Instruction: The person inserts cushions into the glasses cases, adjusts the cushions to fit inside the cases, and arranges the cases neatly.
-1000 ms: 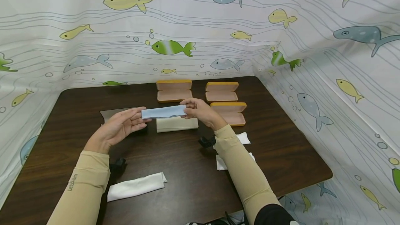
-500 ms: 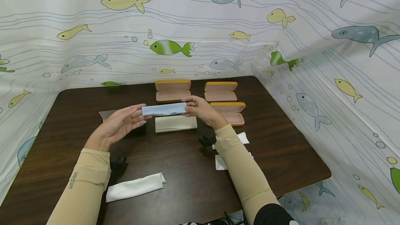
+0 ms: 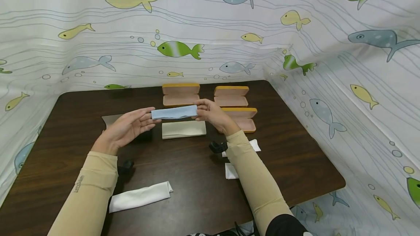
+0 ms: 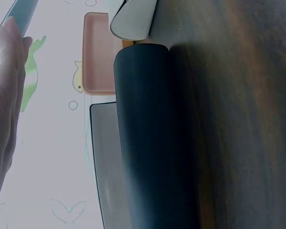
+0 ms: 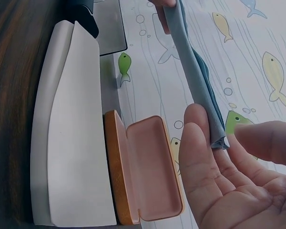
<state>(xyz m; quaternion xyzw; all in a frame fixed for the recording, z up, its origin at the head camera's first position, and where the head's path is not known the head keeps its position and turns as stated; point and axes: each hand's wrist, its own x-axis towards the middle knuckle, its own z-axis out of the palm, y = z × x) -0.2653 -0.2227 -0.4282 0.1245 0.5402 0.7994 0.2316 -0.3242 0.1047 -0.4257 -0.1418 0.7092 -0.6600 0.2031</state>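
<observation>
Between my two hands, above the table, a folded light-blue cloth is stretched out as a narrow strip. My left hand pinches its left end with the thumb and nearly straight fingers. At the other end my right hand grips the cloth; the right wrist view shows the cloth's end lying against the fingers. Below the strip lies a cream folded flap-like case. A dark case with a grey panel sits under my left hand, mostly hidden in the head view.
Open orange cases with pink lining stand at the back: left, right and nearer right. A folded white cloth lies front left. White cloth pieces lie partly behind my right forearm. A fish-patterned curtain surrounds the table.
The blue cloth has risen slightly and shifted a little to the right and away, both hands moving with it. Cases and white cloths stay where they were.
</observation>
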